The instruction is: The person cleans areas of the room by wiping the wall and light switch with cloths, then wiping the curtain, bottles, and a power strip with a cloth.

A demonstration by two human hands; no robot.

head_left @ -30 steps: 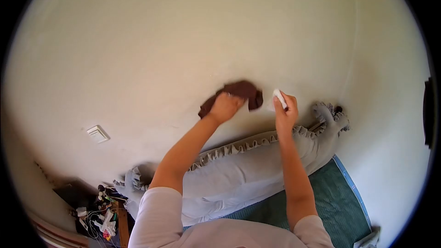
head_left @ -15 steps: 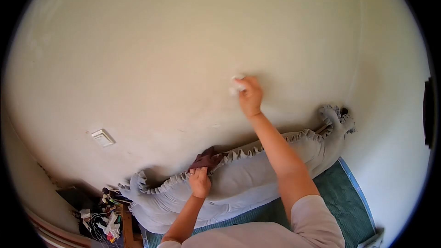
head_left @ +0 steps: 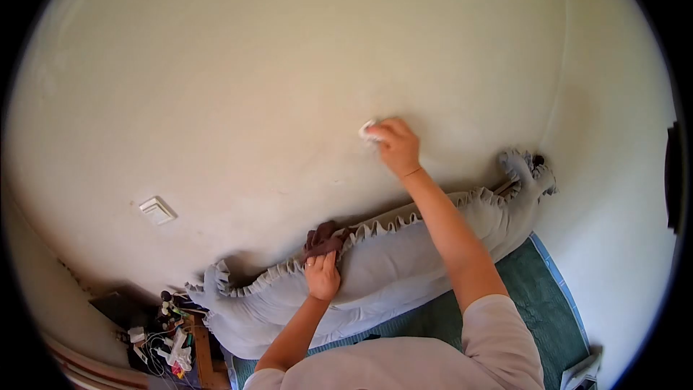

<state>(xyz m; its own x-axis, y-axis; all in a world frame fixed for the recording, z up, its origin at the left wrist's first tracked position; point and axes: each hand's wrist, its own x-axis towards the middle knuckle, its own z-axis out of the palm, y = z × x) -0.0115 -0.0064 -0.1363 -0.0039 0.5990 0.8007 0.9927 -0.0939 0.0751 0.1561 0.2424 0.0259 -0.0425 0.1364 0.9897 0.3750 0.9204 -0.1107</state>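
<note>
My right hand (head_left: 397, 143) is closed around a small white pad (head_left: 369, 130), its kind not clear, and presses it against the pale wall (head_left: 274, 87). Lower down, my left hand (head_left: 322, 274) grips a dark brown cloth (head_left: 323, 240) at the top edge of the padded headboard. The grey headboard cover (head_left: 393, 267) has a ruffled trim and runs along the foot of the wall. Faint smudges show on the wall below my right hand.
A white light switch (head_left: 157, 210) sits on the wall at the left. Below it, a cluttered bedside table (head_left: 201, 350) holds cables, a power strip and small items. The bed has a green mat (head_left: 538, 303) with a blue edge.
The white pad, blurred before, now shows more sharply, and my right hand has shifted slightly. My left hand stays with the brown cloth, and the view has tilted a little.
</note>
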